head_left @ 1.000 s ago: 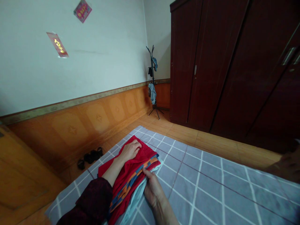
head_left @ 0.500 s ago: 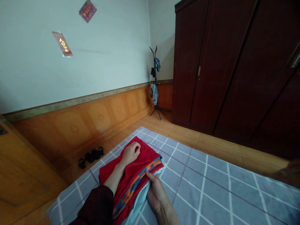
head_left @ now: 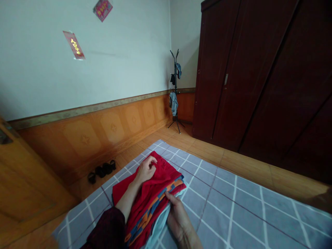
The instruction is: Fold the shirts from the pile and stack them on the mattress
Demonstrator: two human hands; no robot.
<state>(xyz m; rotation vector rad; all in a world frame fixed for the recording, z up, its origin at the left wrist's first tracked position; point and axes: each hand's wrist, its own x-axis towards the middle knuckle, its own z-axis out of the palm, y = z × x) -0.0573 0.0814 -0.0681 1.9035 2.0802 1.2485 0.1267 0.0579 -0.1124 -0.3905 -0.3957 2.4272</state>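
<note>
A stack of folded clothes [head_left: 163, 171] lies on the bed, bright red on top, with an orange-and-blue checked layer, another red one and a pale blue one showing along its right side. My left hand [head_left: 147, 168] rests on the top red garment, its fingers curled in loosely and nothing visible in them. Along the stack's right edge, my right hand [head_left: 178, 216] has its thumb against the layers. Its other fingers are mostly hidden at the side or under the pale blue layer.
The bed [head_left: 223, 204] has a grey sheet with white lines. Black sandals [head_left: 101, 171] lie on the floor beside it. A coat rack [head_left: 175, 90] stands in the corner, next to a dark wardrobe [head_left: 233, 69]. A wooden door [head_left: 28, 186] is at left.
The view has turned slightly left, so everything sits a little further right in the picture. Both hands keep their places on the clothes.
</note>
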